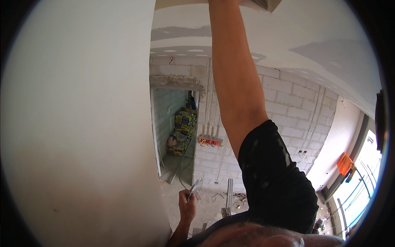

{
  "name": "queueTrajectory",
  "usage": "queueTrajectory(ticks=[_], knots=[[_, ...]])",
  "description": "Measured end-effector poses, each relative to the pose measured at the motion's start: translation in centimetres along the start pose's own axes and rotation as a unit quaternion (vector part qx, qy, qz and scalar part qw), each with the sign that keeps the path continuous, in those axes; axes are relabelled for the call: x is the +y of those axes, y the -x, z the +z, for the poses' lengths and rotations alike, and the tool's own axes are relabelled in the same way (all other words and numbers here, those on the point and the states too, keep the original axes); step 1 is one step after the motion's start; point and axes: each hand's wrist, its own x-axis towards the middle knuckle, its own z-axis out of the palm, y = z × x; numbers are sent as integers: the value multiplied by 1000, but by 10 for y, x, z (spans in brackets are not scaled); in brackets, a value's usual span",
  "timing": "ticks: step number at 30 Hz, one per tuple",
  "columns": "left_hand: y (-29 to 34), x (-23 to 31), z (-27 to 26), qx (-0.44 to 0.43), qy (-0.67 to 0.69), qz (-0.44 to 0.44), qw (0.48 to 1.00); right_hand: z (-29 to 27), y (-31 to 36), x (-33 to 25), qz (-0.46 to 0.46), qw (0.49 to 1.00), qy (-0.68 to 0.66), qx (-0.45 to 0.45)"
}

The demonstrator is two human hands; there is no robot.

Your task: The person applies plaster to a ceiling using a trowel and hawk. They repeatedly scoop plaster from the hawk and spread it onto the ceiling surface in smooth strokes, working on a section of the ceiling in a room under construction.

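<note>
Low in the middle, my left hand (188, 208) is closed around a putty knife (196, 187), its pale blade pointing up. My right arm reaches overhead to the plasterboard ceiling (263, 29). Only the base of my right hand (224, 1) shows at the top edge; its fingers are cut off. Just right of it is the corner of a flat, greyish plate-like thing (270, 5), perhaps a wide blade. Whether that hand holds it, I cannot tell. Grey joint-compound patches (333, 51) mark the ceiling.
A smooth pale wall (82, 115) fills the left side. Beyond stands a block wall (288, 99) with a red electrical box (210, 142). Stacked bags (184, 127) show through a doorway. A metal profile (229, 193) rises from the littered floor; an orange cloth (345, 163) hangs by the bright opening.
</note>
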Motion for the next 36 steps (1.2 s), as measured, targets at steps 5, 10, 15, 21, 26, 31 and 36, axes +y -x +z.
queueTrajectory(ticks=[5, 10, 15, 21, 26, 31, 36], knots=[[1, 4, 0, 0, 3, -1, 1000, -1, -5, 11, 8, 1000, 9, 8], [2, 8, -1, 3, 3, -5, 1000, -2, -6, 26, 17, 1000, 2, -20], [3, 7, 3, 8, 46, -1, 999, -7, -3, 39, 26, 998, 8, -50], [1, 8, 3, 19, 36, 14, 999, -9, 5, 60, 49, 997, 7, -53], [2, 8, 0, 8, 26, 14, 1000, -9, 18, 80, 82, 995, 29, -47], [0, 8, -1, -3, 37, 12, 999, -10, 32, 98, 108, 992, 33, -47], [3, 13, 1, 14, 68, 29, 997, -18, 25, 127, 125, 989, 14, -79]])
